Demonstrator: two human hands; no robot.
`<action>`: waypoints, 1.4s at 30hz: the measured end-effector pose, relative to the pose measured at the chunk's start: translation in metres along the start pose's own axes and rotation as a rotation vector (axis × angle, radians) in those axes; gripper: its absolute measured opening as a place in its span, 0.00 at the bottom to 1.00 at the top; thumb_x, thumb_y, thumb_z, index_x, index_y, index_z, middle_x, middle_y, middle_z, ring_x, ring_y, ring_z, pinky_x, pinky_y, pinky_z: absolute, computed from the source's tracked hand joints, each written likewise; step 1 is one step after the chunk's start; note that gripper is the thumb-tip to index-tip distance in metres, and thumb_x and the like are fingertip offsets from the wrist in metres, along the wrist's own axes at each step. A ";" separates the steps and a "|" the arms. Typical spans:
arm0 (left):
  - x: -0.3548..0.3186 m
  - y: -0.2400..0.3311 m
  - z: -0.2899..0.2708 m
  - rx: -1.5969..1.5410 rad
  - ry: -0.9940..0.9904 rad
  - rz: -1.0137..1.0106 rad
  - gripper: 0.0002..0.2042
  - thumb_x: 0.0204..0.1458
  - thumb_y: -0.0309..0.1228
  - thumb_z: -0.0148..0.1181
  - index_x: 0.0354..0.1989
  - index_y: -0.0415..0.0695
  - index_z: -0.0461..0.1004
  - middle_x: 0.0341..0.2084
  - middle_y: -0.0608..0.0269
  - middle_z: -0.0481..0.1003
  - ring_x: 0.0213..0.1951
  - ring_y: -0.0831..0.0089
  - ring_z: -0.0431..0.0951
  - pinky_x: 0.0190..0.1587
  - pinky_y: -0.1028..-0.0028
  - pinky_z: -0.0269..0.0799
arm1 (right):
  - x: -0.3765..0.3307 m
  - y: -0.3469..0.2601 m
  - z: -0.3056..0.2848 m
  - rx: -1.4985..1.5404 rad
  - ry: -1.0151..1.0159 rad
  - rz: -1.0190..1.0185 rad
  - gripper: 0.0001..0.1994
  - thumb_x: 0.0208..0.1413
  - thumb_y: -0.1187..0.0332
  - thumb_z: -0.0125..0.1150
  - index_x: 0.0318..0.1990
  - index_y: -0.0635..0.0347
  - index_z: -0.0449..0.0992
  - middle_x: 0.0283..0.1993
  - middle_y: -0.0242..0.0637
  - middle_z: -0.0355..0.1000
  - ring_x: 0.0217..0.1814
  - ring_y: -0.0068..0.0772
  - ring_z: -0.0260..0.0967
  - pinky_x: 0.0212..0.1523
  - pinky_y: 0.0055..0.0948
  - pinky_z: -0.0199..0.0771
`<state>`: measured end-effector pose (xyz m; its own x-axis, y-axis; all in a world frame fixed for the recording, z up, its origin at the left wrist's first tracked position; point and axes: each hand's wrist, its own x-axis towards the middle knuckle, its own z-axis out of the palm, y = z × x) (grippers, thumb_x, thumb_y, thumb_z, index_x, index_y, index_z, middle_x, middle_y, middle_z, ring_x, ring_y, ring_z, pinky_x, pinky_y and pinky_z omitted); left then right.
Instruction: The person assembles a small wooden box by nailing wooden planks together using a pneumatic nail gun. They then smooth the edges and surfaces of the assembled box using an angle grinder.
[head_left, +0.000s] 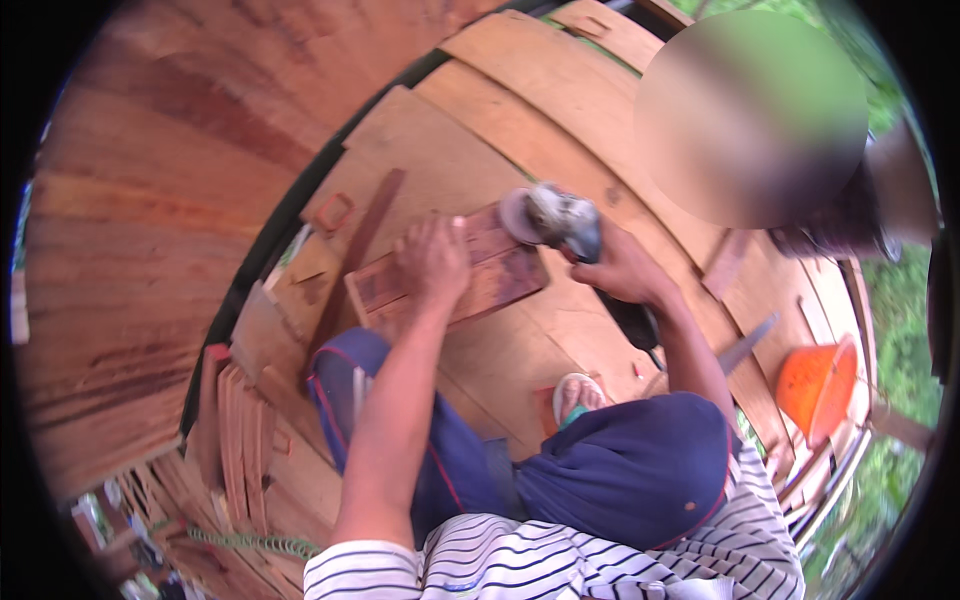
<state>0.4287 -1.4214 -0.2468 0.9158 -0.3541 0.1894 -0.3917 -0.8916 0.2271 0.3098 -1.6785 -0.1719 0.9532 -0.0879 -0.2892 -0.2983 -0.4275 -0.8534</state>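
Note:
A reddish-brown wooden panel, framed by a paler strip at its left end, lies slanted on the boards in front of my legs. My left hand holds it down, with its fingers bent over the far edge. In my right hand is an angle grinder, gripped by its body. The grinder's disc is at the panel's far right corner; whether it touches the wood is too blurred to tell.
A long dark wood strip lies left of the panel. To the right are a handsaw and an orange bucket. Stacked wood strips stand at the lower left. Another person is at the upper right, partly blurred out.

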 end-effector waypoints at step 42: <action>0.003 0.001 -0.011 0.095 -0.113 0.023 0.24 0.72 0.46 0.36 0.44 0.40 0.76 0.44 0.45 0.79 0.49 0.44 0.75 0.52 0.46 0.65 | -0.042 0.049 -0.004 0.512 -0.249 0.109 0.27 0.47 0.61 0.72 0.51 0.66 0.70 0.38 0.36 0.72 0.41 0.29 0.69 0.44 0.30 0.72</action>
<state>0.4298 -1.4204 -0.2359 0.9130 -0.3995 0.0830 -0.4074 -0.9038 0.1313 0.2558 -1.6993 -0.1996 0.8942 0.1338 -0.4272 -0.4383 0.0678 -0.8963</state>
